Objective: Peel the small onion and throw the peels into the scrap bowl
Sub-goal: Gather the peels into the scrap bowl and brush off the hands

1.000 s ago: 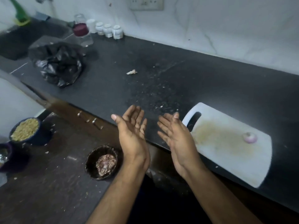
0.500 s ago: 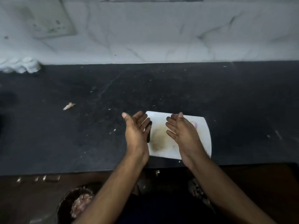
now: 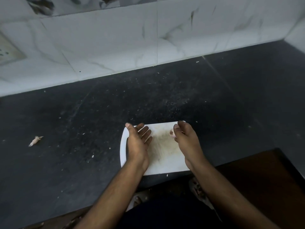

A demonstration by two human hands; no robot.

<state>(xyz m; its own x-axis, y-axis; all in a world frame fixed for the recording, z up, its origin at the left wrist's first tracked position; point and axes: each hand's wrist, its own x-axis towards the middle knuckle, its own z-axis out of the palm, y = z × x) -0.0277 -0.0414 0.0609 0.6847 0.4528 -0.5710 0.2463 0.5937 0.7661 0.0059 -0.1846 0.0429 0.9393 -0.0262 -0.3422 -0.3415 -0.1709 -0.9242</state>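
A white cutting board (image 3: 165,156) with a brownish stain lies near the front edge of the black counter (image 3: 82,123). The small pinkish onion (image 3: 172,133) sits on the board's far right part, mostly hidden behind my right hand (image 3: 186,139). That hand's fingers curl around the onion and its thumb touches it. My left hand (image 3: 137,142) hovers over the board's left end, palm turned inward, fingers straight and holding nothing. The scrap bowl is out of view.
A loose scrap of peel (image 3: 35,140) lies on the counter far to the left. Small crumbs speckle the counter. A white marble-tiled wall (image 3: 132,38) backs the counter, with a socket plate (image 3: 8,52) at the left. Brown flooring (image 3: 264,187) shows lower right.
The view has swung right and forward, so the scrap bowl left the frame. My right hand has reached onto the board and closed its fingers round the onion; my left hand stays open.
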